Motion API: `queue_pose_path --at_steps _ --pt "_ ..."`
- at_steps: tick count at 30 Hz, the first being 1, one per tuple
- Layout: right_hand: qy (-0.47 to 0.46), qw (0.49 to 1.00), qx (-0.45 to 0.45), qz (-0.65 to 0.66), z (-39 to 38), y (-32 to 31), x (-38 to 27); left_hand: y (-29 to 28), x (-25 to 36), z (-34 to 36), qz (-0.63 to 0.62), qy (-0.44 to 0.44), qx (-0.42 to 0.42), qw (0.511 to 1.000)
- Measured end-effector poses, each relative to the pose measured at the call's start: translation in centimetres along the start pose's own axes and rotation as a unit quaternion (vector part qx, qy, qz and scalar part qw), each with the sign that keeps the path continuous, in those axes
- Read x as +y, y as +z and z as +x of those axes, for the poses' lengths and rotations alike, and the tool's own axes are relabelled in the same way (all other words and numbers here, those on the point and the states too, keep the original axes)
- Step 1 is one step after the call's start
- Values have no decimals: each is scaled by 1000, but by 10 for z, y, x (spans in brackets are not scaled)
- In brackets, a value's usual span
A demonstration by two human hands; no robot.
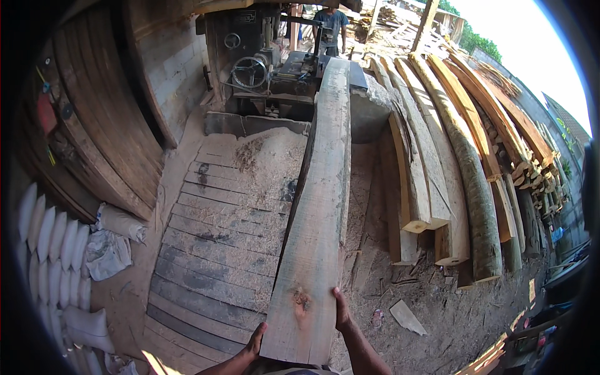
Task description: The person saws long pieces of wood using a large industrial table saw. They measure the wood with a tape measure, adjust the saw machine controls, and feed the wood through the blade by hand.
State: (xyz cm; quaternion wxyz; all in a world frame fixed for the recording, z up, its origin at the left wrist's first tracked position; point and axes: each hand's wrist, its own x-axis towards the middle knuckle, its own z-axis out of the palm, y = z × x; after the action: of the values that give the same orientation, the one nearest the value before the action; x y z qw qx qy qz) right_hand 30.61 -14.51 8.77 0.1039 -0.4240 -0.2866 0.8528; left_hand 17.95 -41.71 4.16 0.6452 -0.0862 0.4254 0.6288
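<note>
Sawdust [269,162] lies heaped over the slatted boards [200,262] left of the thick plank [319,219], so I'd say sure footing matters on that side. The left hand [255,340], at the plank's left edge, would do well to carry an even share so the wood doesn't roll. Past the plank's far end and to its left stands a dark machine [250,72]; that end seems to rest at its bed, though I can't make out the contact. Keeping the near end level, without jerk or twist, looks wise. The right hand [343,312] should match the left in height, with feet kept off the loose offcut [407,317] right of the plank.

As for the grip, the left fingers hold the plank's left edge by its near end, thumb against the side, the others hidden. The plank spans the gap between both hands, its knot [301,302] lying between them. The right fingers grip its right edge slightly farther up, thumb along the side; how the rest curl, I can't tell.
</note>
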Motion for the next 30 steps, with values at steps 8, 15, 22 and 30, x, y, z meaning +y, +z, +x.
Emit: queue_pose_path --at_steps 8,15,22,30 --pt "-43 999 18 -21 -74 -46 81 -14 -98 -72 105 104 45 988" --pt "10 1000 4 -28 -64 -38 66 43 -42 -88 188 199 -7 962" --pt "-13 999 -2 -32 -24 -27 38 35 -22 -45 206 197 -5 959" --pt "2 1000 5 -30 19 -27 5 21 -12 1 143 106 37 983"
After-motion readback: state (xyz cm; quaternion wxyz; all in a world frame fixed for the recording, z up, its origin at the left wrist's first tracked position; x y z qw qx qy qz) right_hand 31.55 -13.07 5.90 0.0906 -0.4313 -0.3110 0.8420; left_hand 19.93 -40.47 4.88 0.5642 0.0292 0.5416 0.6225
